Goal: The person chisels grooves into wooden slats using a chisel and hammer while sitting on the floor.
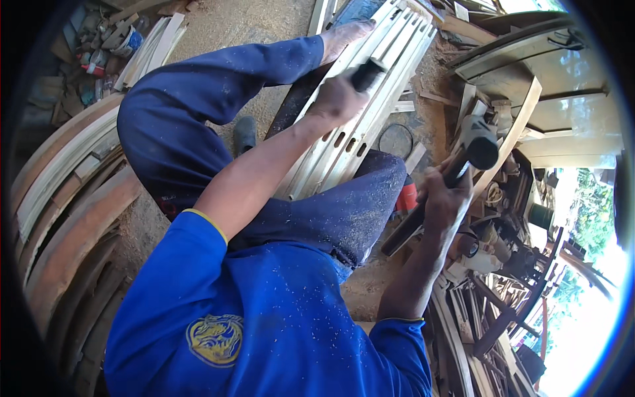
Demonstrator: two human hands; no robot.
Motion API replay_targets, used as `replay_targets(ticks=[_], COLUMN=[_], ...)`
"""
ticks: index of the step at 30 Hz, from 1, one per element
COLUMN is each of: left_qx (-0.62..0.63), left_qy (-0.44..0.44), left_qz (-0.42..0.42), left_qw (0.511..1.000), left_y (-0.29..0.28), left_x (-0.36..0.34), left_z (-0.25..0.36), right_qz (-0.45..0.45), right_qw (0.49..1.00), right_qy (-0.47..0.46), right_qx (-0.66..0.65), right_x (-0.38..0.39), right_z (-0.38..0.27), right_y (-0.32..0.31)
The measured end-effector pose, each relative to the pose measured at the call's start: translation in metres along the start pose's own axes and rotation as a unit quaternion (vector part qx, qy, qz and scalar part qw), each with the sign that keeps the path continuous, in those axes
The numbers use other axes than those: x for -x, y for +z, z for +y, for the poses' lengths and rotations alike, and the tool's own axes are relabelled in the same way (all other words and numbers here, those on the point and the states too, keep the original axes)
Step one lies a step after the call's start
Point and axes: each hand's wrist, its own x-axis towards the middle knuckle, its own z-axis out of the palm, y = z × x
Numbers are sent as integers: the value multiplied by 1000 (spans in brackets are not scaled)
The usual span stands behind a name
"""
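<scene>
My left hand (338, 100) is wrapped round the thick black handle of what looks like a chisel (368, 75), held over light wooden bars (331, 162). Its blade is hidden beneath the fist. Several oblong slots show in the bars, which lie side by side and slant away from my lap. On the right, my right hand (448, 193) grips a hammer (411, 228) by its dark handle. The hammer's dark head (481, 151) is raised, apart from the chisel and the bars.
My bare foot (345, 38) rests by the bars' far left side. Curved timber (86, 218) is stacked at left. Boards and scrap wood (456, 331) crowd the right, near a red object (406, 197) beside my knee. Sawdust covers the ground (218, 30).
</scene>
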Motion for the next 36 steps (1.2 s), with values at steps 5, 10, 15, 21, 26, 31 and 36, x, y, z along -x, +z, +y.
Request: replay_targets(ticks=[5, 10, 15, 21, 26, 31, 36], left_qx=[-3, 140, 239, 214, 234, 258, 195], left_qy=[10, -212, -120, 34, 140, 143, 145], left_qz=[-31, -178, -97, -71, -84, -162, -164], left_qw=[999, 951, 959, 974, 958, 942, 956], left_y=[0, -7, -26, -73, -81, -90, -99], left_x=[-26, -66, -59, -3, 17, 28, 33], left_z=[-8, -19, -3, 48, 44, 39, 50], right_qz=[20, -28, -23, -25, -30, -33, -40], right_qw=[998, 990, 983, 983, 988, 989, 989], right_qy=[61, 138, 177, 182, 152, 146, 133], right_qx=[16, -6, -32, -22, -20, -9, 59], right_x=[4, 10, 23, 34, 41, 54, 66], right_z=[38, 72, 85, 90, 79, 71, 66], right_y=[-10, -11, -9, -8, -1, 2, -3])
